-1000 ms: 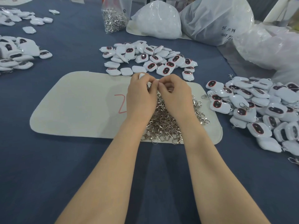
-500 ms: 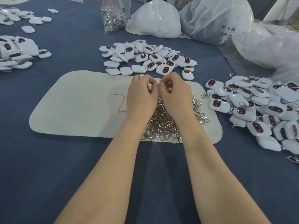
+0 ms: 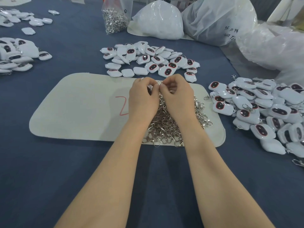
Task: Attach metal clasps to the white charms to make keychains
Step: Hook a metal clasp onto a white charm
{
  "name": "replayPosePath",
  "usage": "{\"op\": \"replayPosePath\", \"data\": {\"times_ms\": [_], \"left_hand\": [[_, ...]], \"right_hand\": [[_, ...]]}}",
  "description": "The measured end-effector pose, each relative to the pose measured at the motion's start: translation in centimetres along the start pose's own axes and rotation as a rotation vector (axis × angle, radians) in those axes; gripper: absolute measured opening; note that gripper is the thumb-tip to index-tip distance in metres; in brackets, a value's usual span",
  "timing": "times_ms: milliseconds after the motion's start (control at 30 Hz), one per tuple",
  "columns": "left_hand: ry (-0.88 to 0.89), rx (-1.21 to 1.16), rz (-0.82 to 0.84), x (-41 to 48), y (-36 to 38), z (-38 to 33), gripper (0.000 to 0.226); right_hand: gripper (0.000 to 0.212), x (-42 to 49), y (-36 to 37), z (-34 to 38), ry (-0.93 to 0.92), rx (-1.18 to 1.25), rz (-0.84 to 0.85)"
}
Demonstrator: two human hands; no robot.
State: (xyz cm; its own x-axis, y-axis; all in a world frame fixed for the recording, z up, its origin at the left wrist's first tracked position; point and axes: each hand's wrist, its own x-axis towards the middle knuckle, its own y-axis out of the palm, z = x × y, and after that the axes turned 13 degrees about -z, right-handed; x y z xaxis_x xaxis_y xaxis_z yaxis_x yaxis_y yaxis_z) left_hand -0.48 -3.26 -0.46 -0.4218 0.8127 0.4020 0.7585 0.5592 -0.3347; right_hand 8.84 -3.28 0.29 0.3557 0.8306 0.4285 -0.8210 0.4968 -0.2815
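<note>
Left hand (image 3: pixel 143 97) still pinches a charm (image 3: pixel 149 87), right hand (image 3: pixel 176 94) a clasp (image 3: pixel 159 82) whose ring now shows between the fingertips (image 3: pixel 162 86); joining seems underway.

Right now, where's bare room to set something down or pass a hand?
Free: mat left of the red mark; blue cloth in front of the mat, flanking the forearms; strip between the left charm pile and the middle charm pile. Crowded: clasp heap under the left hand and right hand, right charm pile, bags at the back.
</note>
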Motion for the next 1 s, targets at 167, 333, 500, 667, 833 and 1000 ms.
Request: {"op": "replayPosePath", "data": {"times_ms": [167, 333, 500, 667, 833, 1000], "left_hand": [[0.017, 0.002, -0.014, -0.06, -0.04, -0.03, 0.01], [0.025, 0.001, -0.023, -0.08, -0.05, -0.1, 0.01], [0.036, 0.011, -0.023, -0.07, -0.09, -0.17, 0.011], [0.041, 0.015, -0.022, -0.1, -0.2, -0.28, 0.011], [0.06, 0.044, -0.017, -0.12, -0.22, -0.3, 0.011], [0.082, 0.062, -0.019, -0.17, -0.22, -0.32, 0.012]], "right_hand": [[0.009, -0.04, 0.07, 0.06, 0.015, -0.016, 0.01], [0.009, -0.01, 0.06, 0.04, 0.012, -0.016, 0.002], [0.009, -0.01, 0.12, 0.02, 0.018, -0.006, -0.002], [0.009, -0.01, 0.07, -0.05, 0.012, -0.012, 0.002], [0.01, 0.09, 0.06, -0.17, -0.006, -0.018, 0.009], [0.013, 0.09, -0.01, -0.29, -0.037, -0.018, 0.047]]}}
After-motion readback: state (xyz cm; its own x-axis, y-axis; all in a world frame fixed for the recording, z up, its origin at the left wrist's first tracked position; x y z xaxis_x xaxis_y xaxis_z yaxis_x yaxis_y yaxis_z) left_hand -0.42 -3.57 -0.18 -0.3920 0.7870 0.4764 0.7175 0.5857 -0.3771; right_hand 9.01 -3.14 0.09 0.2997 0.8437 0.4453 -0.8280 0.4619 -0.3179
